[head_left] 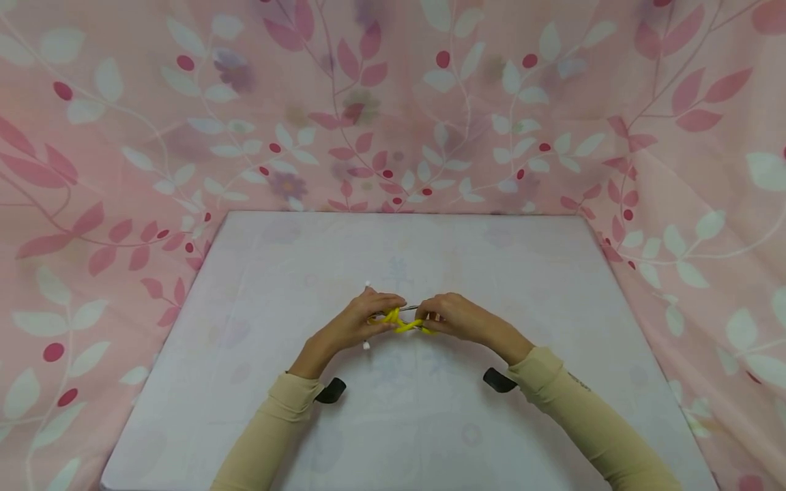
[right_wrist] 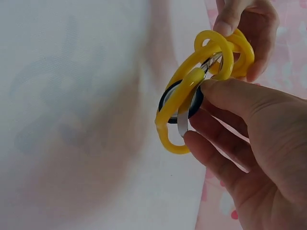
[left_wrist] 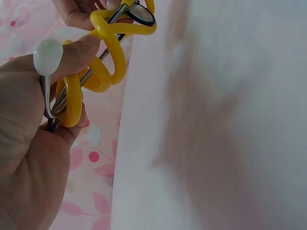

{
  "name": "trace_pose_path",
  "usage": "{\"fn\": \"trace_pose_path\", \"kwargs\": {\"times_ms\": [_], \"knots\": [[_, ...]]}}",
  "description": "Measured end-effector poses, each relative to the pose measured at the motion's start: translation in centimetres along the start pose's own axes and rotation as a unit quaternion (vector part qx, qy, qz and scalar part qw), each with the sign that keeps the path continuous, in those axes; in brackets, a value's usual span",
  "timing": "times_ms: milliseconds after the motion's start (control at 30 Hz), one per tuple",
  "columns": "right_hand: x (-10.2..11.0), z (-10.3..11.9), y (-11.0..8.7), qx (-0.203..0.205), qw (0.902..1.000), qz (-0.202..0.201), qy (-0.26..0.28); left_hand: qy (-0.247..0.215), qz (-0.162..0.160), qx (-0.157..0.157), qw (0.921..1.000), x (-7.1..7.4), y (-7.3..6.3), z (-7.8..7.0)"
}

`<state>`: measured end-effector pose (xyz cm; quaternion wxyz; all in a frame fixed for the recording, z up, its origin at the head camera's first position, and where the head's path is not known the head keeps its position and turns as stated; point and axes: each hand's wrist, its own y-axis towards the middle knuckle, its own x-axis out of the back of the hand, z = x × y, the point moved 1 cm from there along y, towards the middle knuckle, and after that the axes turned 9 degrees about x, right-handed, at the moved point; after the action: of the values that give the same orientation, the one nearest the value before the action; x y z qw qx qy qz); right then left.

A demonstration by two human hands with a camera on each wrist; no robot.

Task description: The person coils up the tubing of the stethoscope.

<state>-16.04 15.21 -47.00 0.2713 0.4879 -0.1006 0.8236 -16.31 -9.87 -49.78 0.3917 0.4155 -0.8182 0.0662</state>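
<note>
Both hands hold one stethoscope above the table, its yellow tubing (head_left: 406,327) wound in loops round its metal tubes. My left hand (head_left: 359,319) grips the earpiece end, thumb and fingers closed about the metal and the coils. White ear tips (head_left: 366,346) stick out either side of that hand; one ear tip (left_wrist: 48,56) shows large in the left wrist view. My right hand (head_left: 459,318) pinches the other end between thumb and fingers. Beside those fingertips, in the right wrist view, sits the round dark-rimmed chest piece (right_wrist: 166,99), partly covered by yellow tubing.
A white-covered table (head_left: 430,423) lies beneath the hands. Pink leaf-patterned cloth (head_left: 393,123) hangs behind it and at both sides. Black devices (head_left: 331,390) stick out at both wrists, next to the beige sleeves (head_left: 270,429).
</note>
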Motion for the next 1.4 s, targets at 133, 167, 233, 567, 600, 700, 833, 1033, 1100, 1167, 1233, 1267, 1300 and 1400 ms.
{"fn": "trace_pose_path", "kwargs": {"times_ms": [133,167,233,567,600,700,833,1033,1100,1167,1233,1267,1300,1400], "knots": [[-0.3,-0.2,0.1,-0.015,0.9995,0.013,0.025,0.002,0.011,-0.01,0.9999,0.0,0.0,0.1],[-0.3,-0.1,0.1,-0.018,0.9994,0.019,0.025,0.002,0.015,-0.01,0.9998,0.0,0.0,0.1],[-0.3,0.0,0.1,-0.023,0.9991,0.03,0.02,0.0,0.021,-0.01,0.9997,-0.1,0.0,0.1],[-0.6,-0.4,0.4,-0.001,0.9991,0.02,-0.038,0.007,-0.006,-0.013,0.9999,-0.7,-0.1,0.8],[-0.6,-0.5,0.4,0.003,0.9991,0.012,-0.04,0.005,-0.017,-0.004,0.9998,-0.6,-0.1,1.0],[-0.2,-0.9,0.4,-0.002,0.9997,-0.011,-0.021,0.001,-0.035,0.019,0.9992,-0.3,0.2,1.4],[0.6,-1.1,0.3,-0.027,0.999,-0.01,0.033,0.007,-0.013,0.013,0.9998,-0.5,1.0,1.5],[0.8,-1.7,-0.4,-0.056,0.9982,-0.014,0.015,0.012,-0.024,0.009,0.9996,-0.3,1.2,1.4],[0.6,-1.7,-0.8,-0.082,0.9961,-0.024,0.025,0.017,-0.025,0.016,0.9994,-0.1,1.1,1.5],[0.2,-1.5,-1.3,-0.114,0.9923,-0.011,0.047,0.019,-0.025,0.024,0.9992,0.0,1.0,1.7],[-0.5,-1.0,-1.6,-0.147,0.9864,0.021,0.071,0.02,-0.027,0.029,0.999,0.1,0.9,1.9],[-1.0,-0.8,-1.8,-0.163,0.9829,0.041,0.076,0.019,-0.029,0.03,0.9989,0.2,0.9,2.0],[-1.6,-0.5,-1.9,-0.173,0.9803,0.059,0.074,0.018,-0.032,0.031,0.9989,0.2,0.9,2.1],[-3.3,0.2,-2.0,-0.195,0.9773,0.065,0.053,0.014,-0.043,0.028,0.9986,0.2,0.9,2.2]]}}
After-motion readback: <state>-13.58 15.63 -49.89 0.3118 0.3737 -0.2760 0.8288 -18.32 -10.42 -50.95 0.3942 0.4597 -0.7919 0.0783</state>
